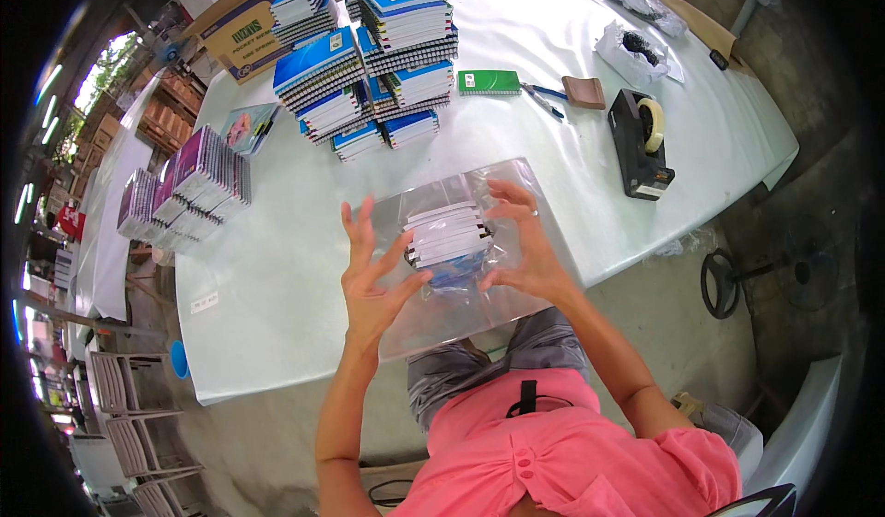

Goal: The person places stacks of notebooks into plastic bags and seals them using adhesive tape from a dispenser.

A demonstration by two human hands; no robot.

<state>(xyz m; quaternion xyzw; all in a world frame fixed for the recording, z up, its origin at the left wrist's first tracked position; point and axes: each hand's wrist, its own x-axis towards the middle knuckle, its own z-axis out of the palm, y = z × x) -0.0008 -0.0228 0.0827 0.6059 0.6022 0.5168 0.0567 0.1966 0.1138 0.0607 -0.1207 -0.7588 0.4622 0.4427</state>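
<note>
A small stack of notebooks [447, 231], white page edges up and blue lower down, sits near the table's front edge. Clear, crinkled plastic shows around it, and beneath lies a pile of flat clear plastic sheets or bags [415, 328]. On the stack's left, my left hand [371, 273] has its fingers spread, the thumb pointing at the stack's lower side. My right hand [525, 250], with a ring on one finger, curves around the right side with thumb and fingers apart. Both hands are close to the plastic; whether the fingertips touch it I cannot tell.
Tall stacks of blue spiral notebooks [318, 61] and a cardboard box [241, 33] stand at the back left. Purple notebooks [198, 171] are piled at left. A green notebook [489, 82], pens [544, 98], a brown wallet-like item [584, 93] and a black tape dispenser [634, 144] lie at right.
</note>
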